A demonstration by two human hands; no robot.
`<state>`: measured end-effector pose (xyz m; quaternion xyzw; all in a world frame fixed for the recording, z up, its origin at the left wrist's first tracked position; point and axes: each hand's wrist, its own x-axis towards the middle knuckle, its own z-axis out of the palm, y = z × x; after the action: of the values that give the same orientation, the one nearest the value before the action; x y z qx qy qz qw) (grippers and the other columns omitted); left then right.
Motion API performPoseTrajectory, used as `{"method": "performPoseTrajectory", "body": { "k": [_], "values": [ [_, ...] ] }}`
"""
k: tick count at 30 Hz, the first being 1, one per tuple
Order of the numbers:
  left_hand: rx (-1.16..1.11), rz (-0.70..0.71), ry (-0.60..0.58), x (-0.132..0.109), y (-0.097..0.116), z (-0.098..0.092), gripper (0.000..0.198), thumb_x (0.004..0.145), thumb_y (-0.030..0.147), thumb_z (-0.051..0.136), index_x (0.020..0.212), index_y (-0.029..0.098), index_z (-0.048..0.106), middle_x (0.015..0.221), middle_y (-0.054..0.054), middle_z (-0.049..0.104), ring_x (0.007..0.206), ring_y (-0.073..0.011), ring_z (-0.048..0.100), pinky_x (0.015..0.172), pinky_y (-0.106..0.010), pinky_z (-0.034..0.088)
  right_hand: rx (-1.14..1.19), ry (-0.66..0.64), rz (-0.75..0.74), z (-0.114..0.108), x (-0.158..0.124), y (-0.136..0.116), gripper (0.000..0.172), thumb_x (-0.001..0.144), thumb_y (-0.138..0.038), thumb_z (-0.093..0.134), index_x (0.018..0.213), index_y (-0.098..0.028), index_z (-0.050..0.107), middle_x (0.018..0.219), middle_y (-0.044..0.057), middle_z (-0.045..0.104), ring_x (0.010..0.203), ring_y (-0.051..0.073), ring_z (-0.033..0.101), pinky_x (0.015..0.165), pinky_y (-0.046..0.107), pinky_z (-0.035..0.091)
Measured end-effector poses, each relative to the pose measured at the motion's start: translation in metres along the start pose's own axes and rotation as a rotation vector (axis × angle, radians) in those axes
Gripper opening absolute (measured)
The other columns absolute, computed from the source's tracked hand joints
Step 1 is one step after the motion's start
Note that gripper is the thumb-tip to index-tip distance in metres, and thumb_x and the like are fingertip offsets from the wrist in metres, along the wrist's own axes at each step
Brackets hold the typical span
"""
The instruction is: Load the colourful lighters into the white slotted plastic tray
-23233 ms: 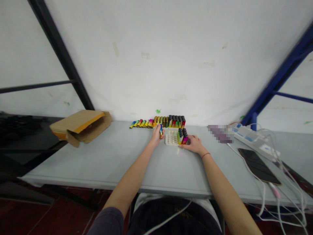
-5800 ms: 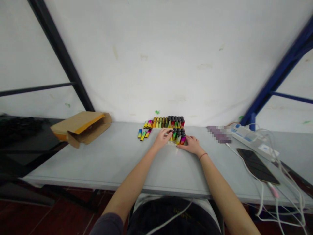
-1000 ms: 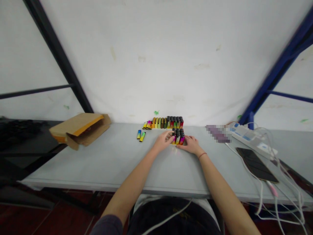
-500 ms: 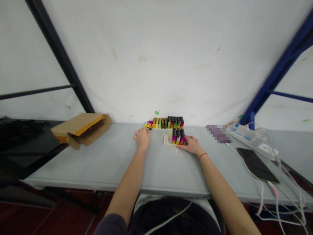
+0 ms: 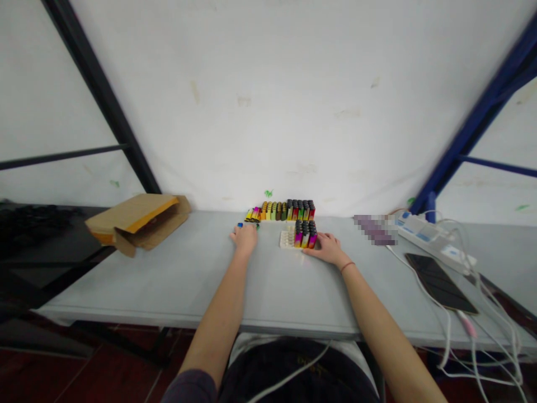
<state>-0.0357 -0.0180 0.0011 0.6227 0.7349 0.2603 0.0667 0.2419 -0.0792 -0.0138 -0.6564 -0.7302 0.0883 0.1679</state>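
My left hand is closed over the table, fingers curled down and partly hidden. A blue end and a green end stick out at its fingers, apparently lighters. My right hand grips the right end of a white lighter tray, thumb along the front. Upright black-topped lighters fill the right part of that tray; its left slots are bare. Just beyond my left hand lie several loose yellow and pink lighters.
Against the wall stand yellow-green lighters and a block of black-topped lighters. An open cardboard box lies at left. To the right are a phone, a power strip, a blurred purple item and loose white cables.
My left hand has drawn slightly back from the loose lighters, and blue and green ends now show at its fingers. My right hand stays at the tray.
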Motion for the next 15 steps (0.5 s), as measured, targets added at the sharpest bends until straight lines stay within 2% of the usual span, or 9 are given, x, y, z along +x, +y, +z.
{"method": "performPoseTrajectory", "body": {
  "k": [3,5,8,10,13,15],
  "values": [
    [-0.366,0.003,-0.033,0.007,0.008,0.008,0.025,0.091,0.029,0.044,0.081,0.019,0.065,0.088,-0.013,0.069,0.096,-0.0277,0.061,0.083,-0.038,0.042,-0.001,-0.007,0.004,-0.001,0.000,0.000,0.071,0.076,-0.066,0.060,0.129,-0.020,0.054,0.136,0.011,0.056,0.125,0.036,0.044,0.101,0.050,0.034],
    [-0.707,-0.052,-0.130,0.008,0.014,0.013,0.023,0.091,0.031,0.044,0.079,0.018,0.059,0.079,-0.008,0.066,0.075,-0.0202,0.064,0.070,-0.030,0.045,-0.009,-0.012,0.007,-0.001,0.000,-0.001,0.071,0.076,-0.066,0.060,0.129,-0.020,0.054,0.136,0.012,0.056,0.125,0.037,0.044,0.101,0.050,0.035],
    [-1.098,-0.181,-0.295,0.005,0.024,0.018,0.021,0.092,0.038,0.043,0.086,0.020,0.052,0.069,-0.001,0.061,0.049,-0.0130,0.057,0.052,-0.024,0.043,-0.023,-0.011,0.008,-0.001,0.000,-0.001,0.071,0.076,-0.067,0.059,0.129,-0.020,0.054,0.135,0.013,0.056,0.125,0.037,0.044,0.100,0.050,0.035],
    [-1.217,-0.208,-0.356,0.000,0.029,0.020,0.023,0.091,0.043,0.044,0.088,0.021,0.048,0.063,0.002,0.059,0.041,-0.0106,0.052,0.045,-0.022,0.040,-0.025,-0.008,0.003,-0.001,0.000,-0.001,0.071,0.076,-0.067,0.059,0.130,-0.021,0.053,0.135,0.013,0.056,0.125,0.037,0.044,0.100,0.050,0.035],
    [-1.330,-0.214,-0.425,-0.007,0.034,0.019,0.032,0.090,0.051,0.045,0.081,0.020,0.046,0.054,0.005,0.052,0.034,-0.0074,0.042,0.038,-0.019,0.032,-0.025,-0.008,0.005,-0.001,-0.001,-0.001,0.069,0.076,-0.067,0.059,0.129,-0.022,0.054,0.134,0.013,0.057,0.125,0.036,0.044,0.099,0.049,0.035],
    [-1.393,-0.237,-0.511,-0.010,0.037,0.017,0.039,0.090,0.056,0.042,0.077,0.019,0.048,0.048,0.006,0.046,0.031,-0.0060,0.035,0.036,-0.018,0.027,-0.029,-0.011,0.011,-0.002,-0.001,-0.002,0.070,0.077,-0.067,0.059,0.129,-0.021,0.054,0.133,0.014,0.058,0.125,0.036,0.044,0.099,0.049,0.035]
  ]
}}
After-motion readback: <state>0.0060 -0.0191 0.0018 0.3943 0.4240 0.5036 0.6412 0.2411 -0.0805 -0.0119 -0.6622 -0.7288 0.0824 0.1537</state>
